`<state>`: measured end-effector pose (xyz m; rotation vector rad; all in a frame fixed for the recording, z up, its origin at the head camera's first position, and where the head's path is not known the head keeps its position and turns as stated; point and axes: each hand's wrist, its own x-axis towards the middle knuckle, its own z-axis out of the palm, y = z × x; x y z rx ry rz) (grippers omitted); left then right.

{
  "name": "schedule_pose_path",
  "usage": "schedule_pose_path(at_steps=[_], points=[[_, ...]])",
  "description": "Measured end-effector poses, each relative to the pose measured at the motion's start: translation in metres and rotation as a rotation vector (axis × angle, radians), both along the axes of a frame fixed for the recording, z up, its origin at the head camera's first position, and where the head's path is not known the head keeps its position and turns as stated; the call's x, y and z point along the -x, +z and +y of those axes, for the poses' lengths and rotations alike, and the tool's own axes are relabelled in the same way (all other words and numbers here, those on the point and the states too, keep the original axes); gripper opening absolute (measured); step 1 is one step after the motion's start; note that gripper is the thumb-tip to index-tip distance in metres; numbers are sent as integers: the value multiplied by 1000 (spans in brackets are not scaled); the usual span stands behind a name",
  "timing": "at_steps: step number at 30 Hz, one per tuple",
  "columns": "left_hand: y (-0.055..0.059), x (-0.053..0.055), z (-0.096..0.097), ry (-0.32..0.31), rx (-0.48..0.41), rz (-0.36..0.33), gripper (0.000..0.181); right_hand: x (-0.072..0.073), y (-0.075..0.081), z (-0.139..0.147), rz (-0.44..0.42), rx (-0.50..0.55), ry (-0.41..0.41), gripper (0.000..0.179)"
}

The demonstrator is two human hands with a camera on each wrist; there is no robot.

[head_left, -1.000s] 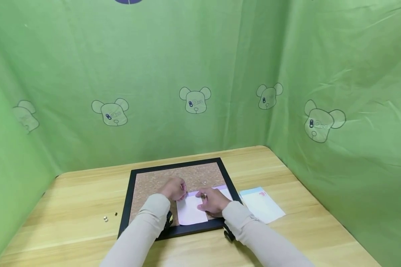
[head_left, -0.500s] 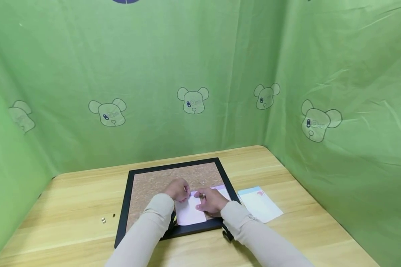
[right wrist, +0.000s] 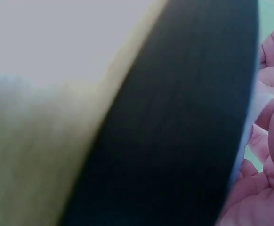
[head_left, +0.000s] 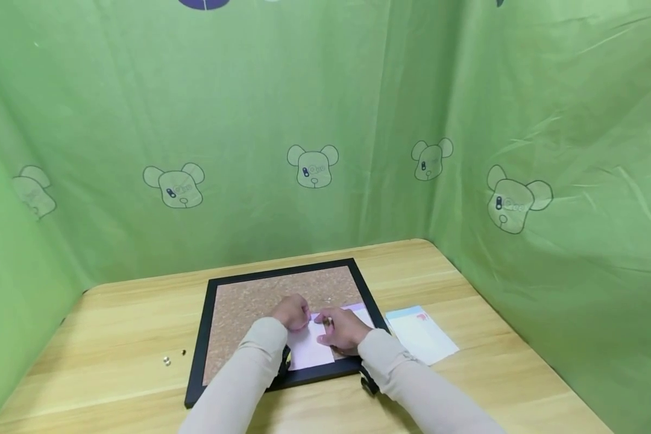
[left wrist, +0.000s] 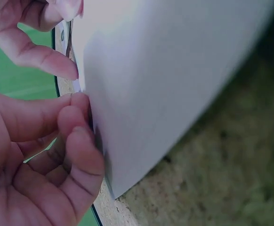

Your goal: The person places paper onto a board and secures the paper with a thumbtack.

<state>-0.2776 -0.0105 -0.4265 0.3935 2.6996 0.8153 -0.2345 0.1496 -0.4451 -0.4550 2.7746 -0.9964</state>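
Note:
A black-framed corkboard lies on the wooden table, with a pale sheet of paper over its lower part. My left hand is at this sheet's upper edge. In the left wrist view its thumb and forefinger pinch together beside the paper; a thin pin-like thing is mostly hidden between them. With thumb and forefinger spread, my right hand rests on the sheet's right side. Its fingers also show at the top of the left wrist view. A second sheet with a purple top strip lies partly under the right hand.
Right of the board lies a white sheet with a blue top strip and pink print. Small silver pieces and a dark one sit left of the frame. Green curtains stand behind and beside the table.
My left hand has shifted slightly right along the paper's top edge, toward the right hand. The right hand stays on the sheet. The head view has shifted slightly.

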Motion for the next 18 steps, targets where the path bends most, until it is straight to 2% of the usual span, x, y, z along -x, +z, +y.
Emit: schedule_pose_path(at_steps=[11, 18], points=[[2, 5, -1, 38, 34, -4, 13, 2, 0, 0, -9, -8, -11, 36], [0, 7, -1, 79, 56, -15, 13, 0, 0, -1, -22, -12, -19, 36]])
